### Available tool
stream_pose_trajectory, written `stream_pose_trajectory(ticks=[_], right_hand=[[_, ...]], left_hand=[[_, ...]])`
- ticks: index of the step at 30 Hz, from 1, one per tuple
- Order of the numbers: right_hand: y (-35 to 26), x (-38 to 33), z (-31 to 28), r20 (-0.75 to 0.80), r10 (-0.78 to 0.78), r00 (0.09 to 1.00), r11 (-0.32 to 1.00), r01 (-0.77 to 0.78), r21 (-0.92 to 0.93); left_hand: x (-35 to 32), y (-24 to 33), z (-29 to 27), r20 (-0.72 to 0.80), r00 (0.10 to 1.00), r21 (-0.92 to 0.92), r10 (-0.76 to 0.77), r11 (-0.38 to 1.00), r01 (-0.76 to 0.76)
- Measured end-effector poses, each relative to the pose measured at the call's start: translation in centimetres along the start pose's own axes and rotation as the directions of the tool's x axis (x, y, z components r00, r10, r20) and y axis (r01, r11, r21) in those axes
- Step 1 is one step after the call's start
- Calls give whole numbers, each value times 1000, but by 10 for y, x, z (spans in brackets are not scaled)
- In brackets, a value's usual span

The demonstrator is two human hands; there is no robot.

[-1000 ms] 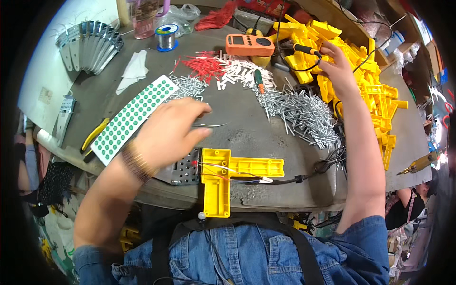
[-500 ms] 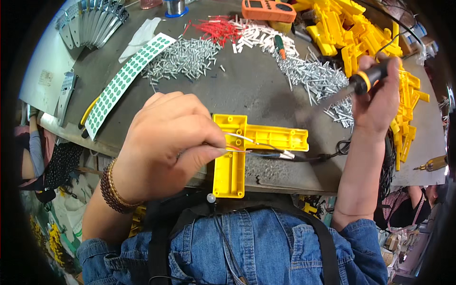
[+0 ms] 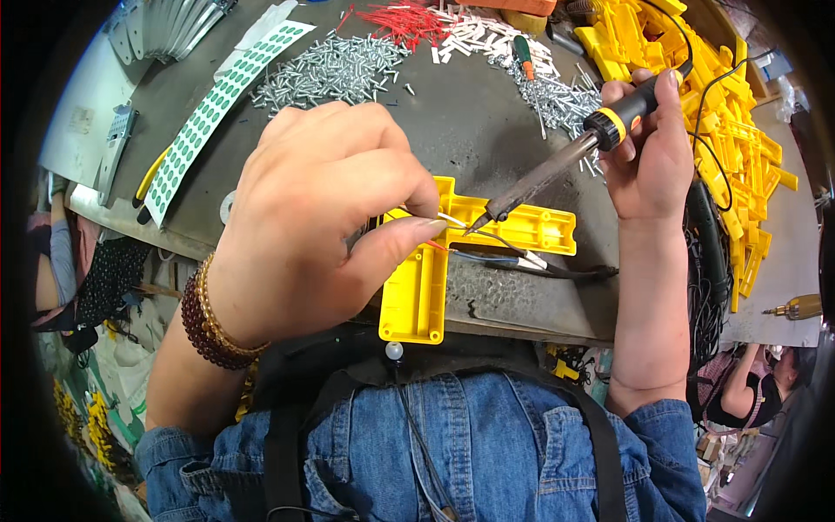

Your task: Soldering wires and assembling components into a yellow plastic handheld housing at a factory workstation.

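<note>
In the head view, a yellow T-shaped housing [image 3: 413, 296] lies hollow side up at the near edge of a grey bench [image 3: 457, 130], between the person's two hands. The left hand [image 3: 317, 217] reaches over the housing's left side. Its grip is pressed together at thumb and forefinger, apparently pinching a pale wire [image 3: 453, 222], though the fingers hide part of it. The right hand [image 3: 648, 170], to the right of and beyond the housing, has its grip wrapped around the handle of a soldering iron [image 3: 552, 172]. The iron slants down leftward, its tip over the housing and close to the pale wire; whether they touch cannot be told.

A red wire [image 3: 437, 246] and a blue wire [image 3: 483, 258] show near the housing's inner corner. White sleeves [image 3: 532, 260] sit just beside its right arm, and a black cable [image 3: 578, 274] leads off to the right.

The work looks partway along: wires already lie at the housing, but any finished joint is too small to make out. The housing has no cover on, so it seems incomplete.

Beyond the housing are short screws [image 3: 335, 74], red tubes [image 3: 404, 22], white tubes [image 3: 504, 39] and a green-handled screwdriver [image 3: 524, 57]. Well to its right is a heap of yellow parts [image 3: 739, 165].
</note>
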State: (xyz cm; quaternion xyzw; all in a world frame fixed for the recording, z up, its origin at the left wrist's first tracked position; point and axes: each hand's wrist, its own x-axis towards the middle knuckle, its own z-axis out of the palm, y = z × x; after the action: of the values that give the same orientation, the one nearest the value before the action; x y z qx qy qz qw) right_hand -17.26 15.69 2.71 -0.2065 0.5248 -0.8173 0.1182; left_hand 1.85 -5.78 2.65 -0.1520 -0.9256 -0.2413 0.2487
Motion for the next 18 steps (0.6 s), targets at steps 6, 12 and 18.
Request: stream_pose_trajectory(ticks=[6,12,18], right_hand=[[0,1,-3,33,-23,999,1000,23,10],[-1,0,-4,48,-32,998,999,31,14],[-3,-1,-2,56,-40,998,999,40,7]], left_hand=[[-2,0,2,-28,1000,8,1,1000,0],[0,2,2,-13,1000,22,-2,1000,3],[0,0,1,-10,1000,-6,3,1000,-3]])
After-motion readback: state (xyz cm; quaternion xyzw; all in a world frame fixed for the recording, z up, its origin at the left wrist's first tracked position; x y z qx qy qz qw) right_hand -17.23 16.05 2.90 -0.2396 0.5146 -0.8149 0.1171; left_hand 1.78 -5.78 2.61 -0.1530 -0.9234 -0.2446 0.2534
